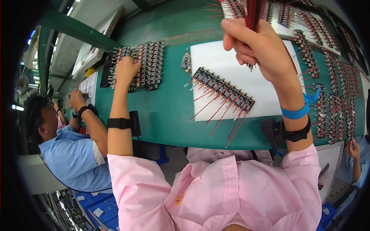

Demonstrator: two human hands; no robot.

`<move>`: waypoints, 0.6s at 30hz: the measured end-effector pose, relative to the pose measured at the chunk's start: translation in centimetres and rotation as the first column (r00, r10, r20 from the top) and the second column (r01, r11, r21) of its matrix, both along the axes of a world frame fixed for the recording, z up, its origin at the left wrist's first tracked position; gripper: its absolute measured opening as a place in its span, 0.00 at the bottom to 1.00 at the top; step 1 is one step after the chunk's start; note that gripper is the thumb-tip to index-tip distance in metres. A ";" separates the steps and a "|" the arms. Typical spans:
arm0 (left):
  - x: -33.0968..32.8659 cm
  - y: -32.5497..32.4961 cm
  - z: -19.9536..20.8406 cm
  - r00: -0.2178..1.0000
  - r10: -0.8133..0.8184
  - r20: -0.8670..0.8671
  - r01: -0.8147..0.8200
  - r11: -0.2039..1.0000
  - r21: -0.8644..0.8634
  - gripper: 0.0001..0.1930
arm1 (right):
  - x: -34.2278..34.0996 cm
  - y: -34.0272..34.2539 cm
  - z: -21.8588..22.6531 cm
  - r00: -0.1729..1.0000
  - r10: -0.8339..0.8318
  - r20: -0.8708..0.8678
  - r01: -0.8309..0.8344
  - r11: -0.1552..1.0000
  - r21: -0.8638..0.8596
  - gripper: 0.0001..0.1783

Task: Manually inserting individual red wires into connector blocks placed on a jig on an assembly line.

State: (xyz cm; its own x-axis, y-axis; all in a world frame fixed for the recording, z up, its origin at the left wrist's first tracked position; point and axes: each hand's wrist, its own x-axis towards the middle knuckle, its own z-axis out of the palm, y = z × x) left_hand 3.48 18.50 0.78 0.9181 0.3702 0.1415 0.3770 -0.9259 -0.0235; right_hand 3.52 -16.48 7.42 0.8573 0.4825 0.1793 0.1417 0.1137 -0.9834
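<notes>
My left hand (127, 70) is at the stacked rows of small circuit boards (150, 65) on the left of the green table. Its fingers are curled down against the boards; what they grip, if anything, is hidden. Raised over the white foam sheet (246, 57), my right hand (252, 48) is closed round a bundle of red wires (253, 15), whose tips poke out below the fist. On the sheet, a slanted strip of circuit boards (223, 90) has several red wires sticking out toward me. A small separate board piece (186, 61) lies just left of the sheet.
Rows of boards with red wires (333, 111) cover the table's right side, and more lie on a white board (320, 27) at the far right. A green metal post (77, 29) crosses the far left. A person in blue (73, 154) works at my left; another person's hand (352, 149) shows at right.
</notes>
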 end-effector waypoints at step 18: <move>-2.7 -10.0 5.5 0.858 -0.352 0.373 0.513 0.564 -0.647 0.18 | 0.6 2.1 -2.0 0.960 0.092 -0.265 -0.082 0.995 0.050 0.15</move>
